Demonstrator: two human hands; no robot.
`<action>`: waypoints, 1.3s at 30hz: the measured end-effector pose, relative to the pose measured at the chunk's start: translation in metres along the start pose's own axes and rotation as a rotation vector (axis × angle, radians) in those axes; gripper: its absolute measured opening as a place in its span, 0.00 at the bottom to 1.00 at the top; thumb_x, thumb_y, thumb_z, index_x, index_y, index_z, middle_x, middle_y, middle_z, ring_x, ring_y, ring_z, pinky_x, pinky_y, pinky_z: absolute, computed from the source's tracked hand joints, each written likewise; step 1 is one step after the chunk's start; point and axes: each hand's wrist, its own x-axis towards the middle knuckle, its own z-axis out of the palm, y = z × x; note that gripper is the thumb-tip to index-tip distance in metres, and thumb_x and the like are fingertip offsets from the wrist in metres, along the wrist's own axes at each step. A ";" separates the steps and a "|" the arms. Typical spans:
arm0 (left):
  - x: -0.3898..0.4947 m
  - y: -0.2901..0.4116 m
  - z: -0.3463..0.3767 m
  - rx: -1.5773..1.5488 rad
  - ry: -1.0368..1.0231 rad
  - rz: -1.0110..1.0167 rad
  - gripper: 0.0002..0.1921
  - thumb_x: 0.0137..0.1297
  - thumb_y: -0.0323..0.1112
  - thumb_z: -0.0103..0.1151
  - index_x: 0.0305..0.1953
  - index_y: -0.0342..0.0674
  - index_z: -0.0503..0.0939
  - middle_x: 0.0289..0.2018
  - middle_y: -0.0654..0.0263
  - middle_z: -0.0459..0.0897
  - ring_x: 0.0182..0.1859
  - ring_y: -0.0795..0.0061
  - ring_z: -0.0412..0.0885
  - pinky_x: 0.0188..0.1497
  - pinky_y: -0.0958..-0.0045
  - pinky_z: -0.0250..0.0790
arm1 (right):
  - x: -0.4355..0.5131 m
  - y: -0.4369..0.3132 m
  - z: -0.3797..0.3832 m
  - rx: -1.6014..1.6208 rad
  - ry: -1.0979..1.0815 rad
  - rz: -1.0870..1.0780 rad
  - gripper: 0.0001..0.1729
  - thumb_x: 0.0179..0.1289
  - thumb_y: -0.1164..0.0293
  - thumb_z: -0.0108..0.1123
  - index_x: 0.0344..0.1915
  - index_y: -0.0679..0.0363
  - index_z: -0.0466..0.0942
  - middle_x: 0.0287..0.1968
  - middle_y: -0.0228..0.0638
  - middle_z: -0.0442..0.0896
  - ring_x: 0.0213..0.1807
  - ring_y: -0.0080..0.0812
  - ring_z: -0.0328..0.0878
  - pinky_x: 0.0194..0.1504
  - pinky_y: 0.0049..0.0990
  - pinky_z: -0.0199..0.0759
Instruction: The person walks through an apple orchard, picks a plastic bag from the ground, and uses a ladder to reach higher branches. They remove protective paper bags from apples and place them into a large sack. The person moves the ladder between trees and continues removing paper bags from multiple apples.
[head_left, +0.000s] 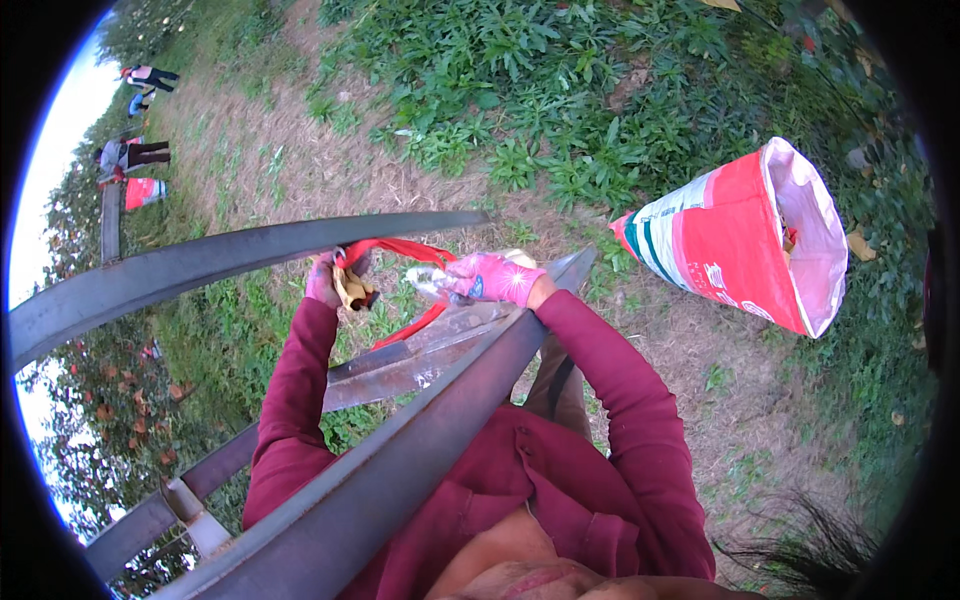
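Observation:
My left hand (325, 280) is closed around crumpled brown and yellow paper (354, 291), beside the dark metal rail of a ladder. A red strap (405, 247) loops from near that hand towards my right hand and hangs behind it. My right hand (499, 279), in a pink patterned glove, holds crumpled clear plastic (431, 282). It is just above the near ladder rail (420, 427). What the glove's palm touches is hidden.
The far ladder rail (225, 251) crosses at left. A red and white woven sack (720, 240) stands open on the ground at right, with something inside. Leafy weeds (517, 90) cover the ground above. Fruit trees (120, 405) and several people (131, 156) are at the left.

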 end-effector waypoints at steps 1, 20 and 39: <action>0.019 0.009 -0.001 -0.037 0.175 -0.022 0.15 0.65 0.39 0.45 0.46 0.36 0.73 0.43 0.57 0.79 0.43 0.56 0.79 0.47 0.54 0.73 | -0.001 0.000 -0.001 0.053 -0.143 0.145 0.18 0.63 0.55 0.48 0.36 0.59 0.75 0.35 0.46 0.78 0.41 0.48 0.75 0.43 0.40 0.67; 0.315 0.159 -0.018 -0.252 0.183 0.365 0.16 0.66 0.37 0.41 0.49 0.33 0.67 0.50 0.48 0.74 0.53 0.51 0.73 0.58 0.53 0.65 | 0.067 0.013 -0.049 -0.122 -0.077 0.183 0.23 0.62 0.55 0.46 0.46 0.63 0.73 0.43 0.46 0.78 0.47 0.45 0.74 0.49 0.38 0.66; 0.295 0.105 0.010 0.171 -0.183 0.053 0.22 0.61 0.41 0.54 0.56 0.42 0.68 0.48 0.65 0.78 0.31 0.82 0.71 0.33 0.77 0.67 | 0.158 0.064 -0.099 -0.090 0.311 0.201 0.23 0.63 0.50 0.49 0.34 0.61 0.76 0.30 0.42 0.79 0.32 0.37 0.74 0.36 0.35 0.67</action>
